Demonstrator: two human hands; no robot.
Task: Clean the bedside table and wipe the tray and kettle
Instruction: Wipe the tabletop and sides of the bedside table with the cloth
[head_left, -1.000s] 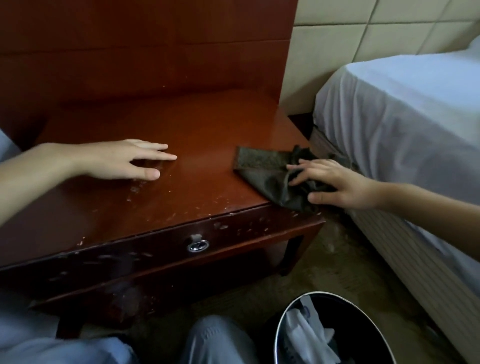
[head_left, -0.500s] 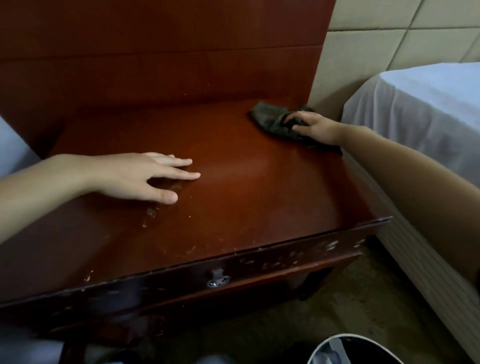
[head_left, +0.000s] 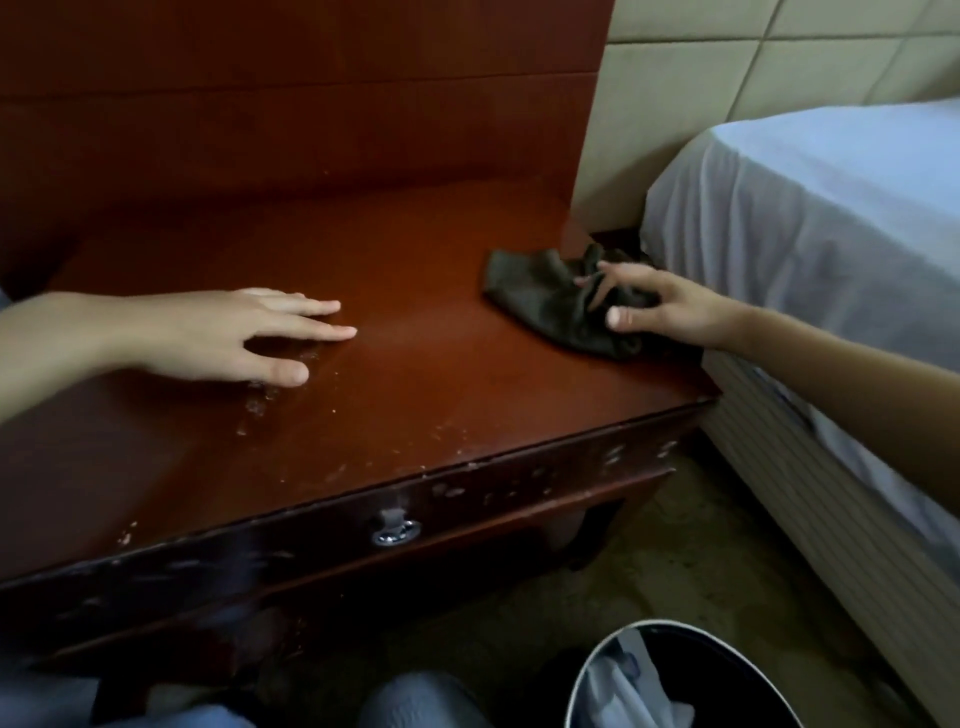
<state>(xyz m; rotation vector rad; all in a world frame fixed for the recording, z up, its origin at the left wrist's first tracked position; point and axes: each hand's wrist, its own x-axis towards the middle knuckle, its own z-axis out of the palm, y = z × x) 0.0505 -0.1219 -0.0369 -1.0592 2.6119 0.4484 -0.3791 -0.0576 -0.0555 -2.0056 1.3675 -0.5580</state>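
The reddish-brown bedside table (head_left: 415, 374) fills the middle of the head view, its top scuffed with pale chips near the front edge. My left hand (head_left: 234, 338) rests flat on the left half of the top, fingers straight. A dark grey-green cloth (head_left: 540, 301) lies crumpled on the right side of the top. My right hand (head_left: 660, 306) lies on the cloth's right part, its fingers bent over the folds and the thumb out in front. No tray or kettle is in view.
A bed with a white sheet (head_left: 831, 234) stands close against the table's right side. A round black bin (head_left: 675, 680) with a white liner sits on the floor at the bottom right. The drawer front carries a metal pull (head_left: 396, 535). My knees (head_left: 421, 701) show below.
My right hand has drawn the cloth from the back right corner toward the front along the right side, after pushing it back from the front edge. The left hand has stayed in place.
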